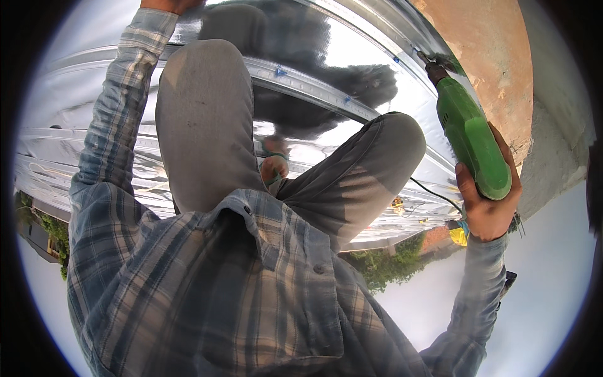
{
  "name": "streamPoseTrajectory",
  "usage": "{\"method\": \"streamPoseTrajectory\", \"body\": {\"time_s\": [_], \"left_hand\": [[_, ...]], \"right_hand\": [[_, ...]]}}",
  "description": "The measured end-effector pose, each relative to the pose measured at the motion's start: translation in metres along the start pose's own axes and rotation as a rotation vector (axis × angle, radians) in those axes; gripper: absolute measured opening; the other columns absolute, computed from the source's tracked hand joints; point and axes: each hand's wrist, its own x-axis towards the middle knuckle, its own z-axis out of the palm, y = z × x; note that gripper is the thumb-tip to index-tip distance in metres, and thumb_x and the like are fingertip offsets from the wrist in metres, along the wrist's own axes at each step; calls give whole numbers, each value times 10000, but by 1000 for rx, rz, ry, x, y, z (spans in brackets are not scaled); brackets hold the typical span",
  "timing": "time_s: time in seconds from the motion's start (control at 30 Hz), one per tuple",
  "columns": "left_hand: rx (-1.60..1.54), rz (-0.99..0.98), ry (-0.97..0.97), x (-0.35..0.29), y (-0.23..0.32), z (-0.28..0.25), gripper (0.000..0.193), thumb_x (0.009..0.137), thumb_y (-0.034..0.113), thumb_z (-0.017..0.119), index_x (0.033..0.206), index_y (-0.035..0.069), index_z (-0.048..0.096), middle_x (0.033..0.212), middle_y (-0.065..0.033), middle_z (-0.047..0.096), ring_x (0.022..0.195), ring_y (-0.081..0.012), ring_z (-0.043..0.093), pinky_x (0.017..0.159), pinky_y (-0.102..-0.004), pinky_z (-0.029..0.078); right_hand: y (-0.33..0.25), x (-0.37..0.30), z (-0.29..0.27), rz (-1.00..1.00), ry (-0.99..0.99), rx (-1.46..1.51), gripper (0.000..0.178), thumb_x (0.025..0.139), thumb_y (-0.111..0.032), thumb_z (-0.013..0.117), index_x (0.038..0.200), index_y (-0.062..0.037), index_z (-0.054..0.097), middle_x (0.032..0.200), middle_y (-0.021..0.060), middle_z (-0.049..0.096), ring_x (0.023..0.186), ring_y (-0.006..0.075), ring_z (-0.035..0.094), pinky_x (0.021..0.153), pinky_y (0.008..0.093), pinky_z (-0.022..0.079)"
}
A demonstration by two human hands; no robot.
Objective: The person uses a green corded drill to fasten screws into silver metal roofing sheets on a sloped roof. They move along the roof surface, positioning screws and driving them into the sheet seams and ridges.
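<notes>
In my right hand [490, 207] is a green power drill [468, 132] with a dark chuck, its fingers wrapped round the rear of the body. The drill's nose points away from me, with its tip at the metal strip [383, 34] that runs beside the wall. Whether the tip touches the strip, I cannot tell. My left hand [171, 5] reaches far forward over the shiny metal sheet [352, 56]. Only its back edge shows at the top of the view; its fingers are cut off.
A plastered orange-brown wall [496, 56] rises along the right. Punched metal channels [308, 87] with blue marks cross the reflective sheet between my bent knees [204, 113]. A black cord [438, 193] runs near my right hand. Trees [392, 264] and a yellow item [458, 236] lie behind.
</notes>
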Motion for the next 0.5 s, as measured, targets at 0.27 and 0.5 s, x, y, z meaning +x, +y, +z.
{"method": "streamPoseTrajectory", "body": {"time_s": [0.27, 0.5], "left_hand": [[1, 121, 53, -4, -13, 6, 301, 749, 140, 714, 1033, 46, 675, 1045, -141, 658, 1069, -323, 588, 952, -425, 447], [-12, 166, 88, -7, -22, 8, 311, 739, 156, 705, 1026, 39, 676, 1034, -144, 655, 1045, -323, 590, 930, -428, 448]], "right_hand": [[-4, 6, -6, 12, -53, -95, 607, 775, -89, 708, 1340, 34, 522, 1228, 201, 637, 1118, 281, 637, 958, 377, 500], [-2, 9, -8, -26, -75, -128, 608, 772, -92, 700, 1342, 25, 527, 1235, 196, 635, 1103, 274, 645, 961, 379, 498]]}}
